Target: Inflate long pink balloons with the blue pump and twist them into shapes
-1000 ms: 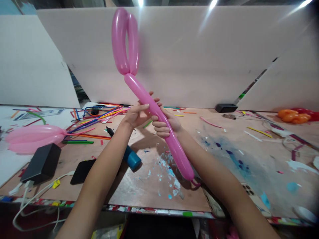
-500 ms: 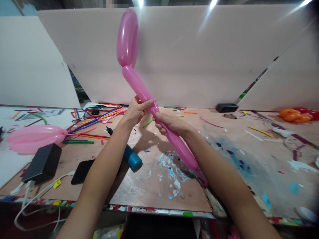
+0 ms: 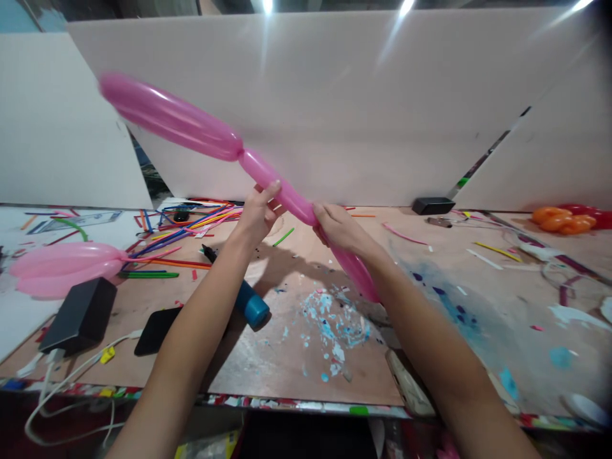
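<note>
Now, left hand (image 3: 261, 211): wrapped round the pink balloon (image 3: 261, 169)
Right hand (image 3: 343, 231): clamped where it narrows
Pinch: probably best squeezed gently, both grips steady

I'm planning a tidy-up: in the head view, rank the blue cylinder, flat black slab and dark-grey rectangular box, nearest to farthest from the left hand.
1. Blue cylinder: just below the left hand.
2. Flat black slab: lower left.
3. Dark-grey rectangular box: farthest left of the three.
</note>
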`<state>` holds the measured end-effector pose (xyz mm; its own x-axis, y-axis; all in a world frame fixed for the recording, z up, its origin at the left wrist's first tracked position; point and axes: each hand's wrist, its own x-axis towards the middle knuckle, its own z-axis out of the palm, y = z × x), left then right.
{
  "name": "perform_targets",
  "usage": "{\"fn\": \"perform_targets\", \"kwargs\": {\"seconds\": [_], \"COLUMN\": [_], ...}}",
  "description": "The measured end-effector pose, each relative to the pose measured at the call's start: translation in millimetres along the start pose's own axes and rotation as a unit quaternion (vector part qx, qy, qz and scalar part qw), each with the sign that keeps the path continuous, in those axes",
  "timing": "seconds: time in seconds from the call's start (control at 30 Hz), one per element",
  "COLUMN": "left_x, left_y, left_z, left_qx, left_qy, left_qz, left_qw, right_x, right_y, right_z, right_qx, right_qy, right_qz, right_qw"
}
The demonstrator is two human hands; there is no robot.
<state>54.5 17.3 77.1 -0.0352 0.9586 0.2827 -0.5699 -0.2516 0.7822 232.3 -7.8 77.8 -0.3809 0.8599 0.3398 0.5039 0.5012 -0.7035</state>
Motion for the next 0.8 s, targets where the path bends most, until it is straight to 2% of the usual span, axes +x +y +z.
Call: {"fn": "perform_targets", "kwargs": {"seconds": [0.07,0.13,0.27,0.43,0.5,0.57,0.63,0.7,0.8], "left_x": [0,0,6,22,27,30,28,23,14], "left_y": [-1,-2,0,4,8,13,17,18,15], "left_z": [0.7,0.1,-10.6,-35.4,-44.9,-52.1,-55.5,-54.5,-47.3], "left_qx": [0.01,0.003,-0.023,0.009,0.024,0.055,0.115,0.205,0.299], "left_qy": [0.025,0.025,0.013,0.068,0.094,0.136,0.17,0.139,-0.017], "left_qz": [0.022,0.017,0.021,0.117,0.157,0.212,0.253,0.239,0.124], "left_qw": [0.999,1.0,0.999,0.991,0.983,0.966,0.945,0.939,0.946], "right_x": [0,0,1,1,0,-1,-2,0,2], "right_y": [4,7,13,23,27,30,31,31,29], "right_z": [-5,-7,-9,-24,-33,-41,-45,-46,-45], "right_qx": [0.004,-0.005,0.012,0.072,0.071,0.063,0.061,0.078,0.151], "right_qy": [0.024,0.036,-0.036,-0.021,-0.037,-0.044,-0.011,0.04,0.096], "right_qz": [-0.025,-0.047,-0.004,0.04,0.045,0.043,0.044,0.047,0.033], "right_qw": [0.999,0.998,0.999,0.996,0.996,0.996,0.997,0.995,0.983]}}
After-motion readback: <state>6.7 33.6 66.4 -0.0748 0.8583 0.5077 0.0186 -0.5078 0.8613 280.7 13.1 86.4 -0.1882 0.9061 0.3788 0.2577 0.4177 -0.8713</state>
